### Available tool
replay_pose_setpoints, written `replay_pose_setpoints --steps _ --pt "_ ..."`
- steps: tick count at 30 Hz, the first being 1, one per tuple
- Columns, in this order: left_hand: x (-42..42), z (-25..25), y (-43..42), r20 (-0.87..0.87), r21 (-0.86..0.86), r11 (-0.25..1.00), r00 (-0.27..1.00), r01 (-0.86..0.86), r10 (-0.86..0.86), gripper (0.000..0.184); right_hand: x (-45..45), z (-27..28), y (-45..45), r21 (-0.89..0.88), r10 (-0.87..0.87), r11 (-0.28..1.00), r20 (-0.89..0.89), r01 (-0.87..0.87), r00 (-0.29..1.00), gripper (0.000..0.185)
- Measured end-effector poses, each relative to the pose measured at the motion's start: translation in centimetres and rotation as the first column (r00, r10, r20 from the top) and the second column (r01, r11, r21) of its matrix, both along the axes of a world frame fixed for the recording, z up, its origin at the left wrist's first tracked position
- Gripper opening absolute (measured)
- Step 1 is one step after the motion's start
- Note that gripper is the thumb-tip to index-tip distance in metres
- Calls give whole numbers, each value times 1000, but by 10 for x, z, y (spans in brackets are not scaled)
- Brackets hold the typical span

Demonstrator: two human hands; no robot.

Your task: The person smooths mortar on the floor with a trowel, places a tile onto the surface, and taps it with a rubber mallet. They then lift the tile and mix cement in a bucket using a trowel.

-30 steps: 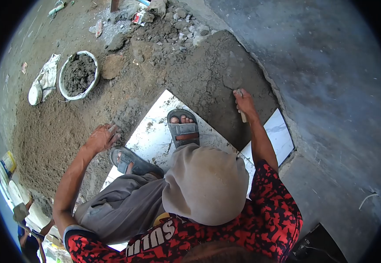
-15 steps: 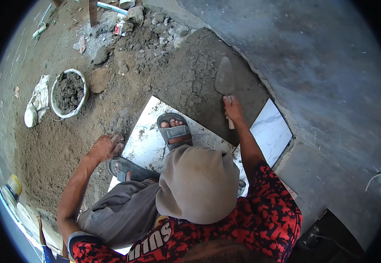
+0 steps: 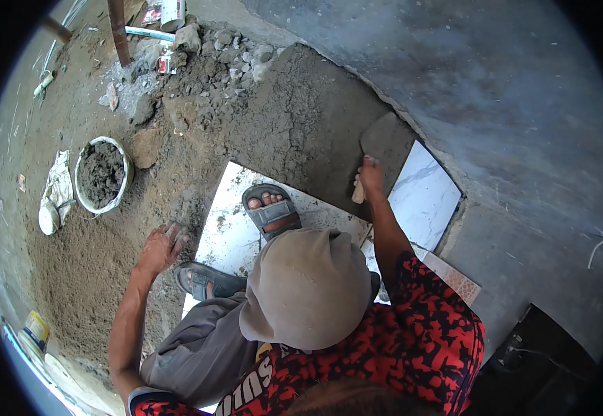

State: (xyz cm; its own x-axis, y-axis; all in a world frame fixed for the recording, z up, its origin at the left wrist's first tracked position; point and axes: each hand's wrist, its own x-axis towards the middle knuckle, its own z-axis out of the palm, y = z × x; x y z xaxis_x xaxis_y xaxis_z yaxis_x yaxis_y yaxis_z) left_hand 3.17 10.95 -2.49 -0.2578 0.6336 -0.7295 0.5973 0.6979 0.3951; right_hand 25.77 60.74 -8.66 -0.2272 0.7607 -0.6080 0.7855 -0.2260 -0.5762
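Note:
My right hand is closed round the handle of a pointed trowel. The trowel's blade lies against the smooth grey mortar bed, close to the wall and above a white marbled tile. My left hand holds nothing; its fingers are apart over the loose sand, left of another white tile. Whether that hand presses on the sand I cannot tell. A sandalled foot stands on this tile, which is spotted with mortar crumbs.
A bucket of mortar stands at the left beside a whitish cloth or sack. Rubble lies at the far end. A bluish wall borders the bed on the right. A dark panel-like object is at lower right.
My right hand has swung the trowel blade to the right, towards the wall and the marbled tile. My left hand stays near the same spot, and the view has shifted slightly.

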Motion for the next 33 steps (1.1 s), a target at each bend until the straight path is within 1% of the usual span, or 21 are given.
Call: replay_pose_setpoints --steps 2,4,5,6,7,9,10,11,12,14,15,17,18,20,21,22,23,26,30,32,33 --pt "0 2 1 -9 -68 996 998 -55 55 54 18 -7 14 -93 -394 917 -39 389 918 30" --pt "4 -11 -6 22 -75 997 999 -34 35 54 22 -13 13 -54 -325 945 -12 323 946 29" --pt "6 -13 -6 44 -81 997 999 -6 10 54 22 -14 11 11 -16 1000 61 15 998 28" --pt "10 -14 -8 53 -84 996 999 3 1 54 25 -12 8 45 288 954 150 -298 946 27" --pt "12 -13 -7 70 -102 994 997 38 -31 54 27 -6 5 47 285 954 149 -295 947 27" --pt "10 -11 -6 72 -116 991 996 58 -50 54 20 11 -2 22 147 989 65 -149 987 26" --pt "9 -11 -6 68 -113 992 997 47 -39 55 19 7 5 24 156 987 58 -157 986 26" --pt "7 -11 -7 65 -111 993 998 35 -28 55 21 0 17 -31 -164 986 -28 164 986 27" --pt "5 -13 -9 63 -113 993 998 29 -22 55 27 -11 32 -111 -472 879 -86 463 877 28" --pt "5 -20 -13 44 -56 998 999 -26 29 56 25 -21 49 -146 -529 846 -102 513 843 30" --pt "7 -19 -13 54 -60 998 998 -26 30 56 11 -10 42 -39 -294 955 -15 293 956 30" --pt "7 -16 -10 62 -108 994 998 19 -12 55 0 -8 30 121 142 978 205 -169 968 31" --pt "9 -14 -11 62 -107 994 998 23 -16 55 11 -11 30 122 138 979 205 -165 969 31" --pt "9 -11 -12 60 -128 991 998 27 -20 55 31 -12 32 335 395 806 311 -488 865 31" --pt "8 -12 -14 57 -124 992 998 27 -20 55 37 -9 32 340 393 804 310 -487 866 31" --pt "8 -12 -18 38 -97 995 999 0 3 56 46 -7 30 269 183 938 158 -220 970 30" --pt "7 -14 -21 21 -70 997 999 -26 28 56 53 -4 28 152 -64 987 28 59 998 30" --pt "4 -13 -21 33 -87 995 998 -48 51 56 54 27 9 80 -192 978 -31 194 981 25" --pt "5 -15 -20 46 -81 996 998 -48 52 56 67 30 8 -10 -294 956 -91 295 951 25" --pt "6 -19 -21 20 -95 995 1000 -6 8 56 69 23 14 -123 -535 845 -203 521 820 21" --pt "7 -20 -23 18 -99 995 1000 -12 14 56 70 14 20 -128 -530 848 -203 515 823 21"
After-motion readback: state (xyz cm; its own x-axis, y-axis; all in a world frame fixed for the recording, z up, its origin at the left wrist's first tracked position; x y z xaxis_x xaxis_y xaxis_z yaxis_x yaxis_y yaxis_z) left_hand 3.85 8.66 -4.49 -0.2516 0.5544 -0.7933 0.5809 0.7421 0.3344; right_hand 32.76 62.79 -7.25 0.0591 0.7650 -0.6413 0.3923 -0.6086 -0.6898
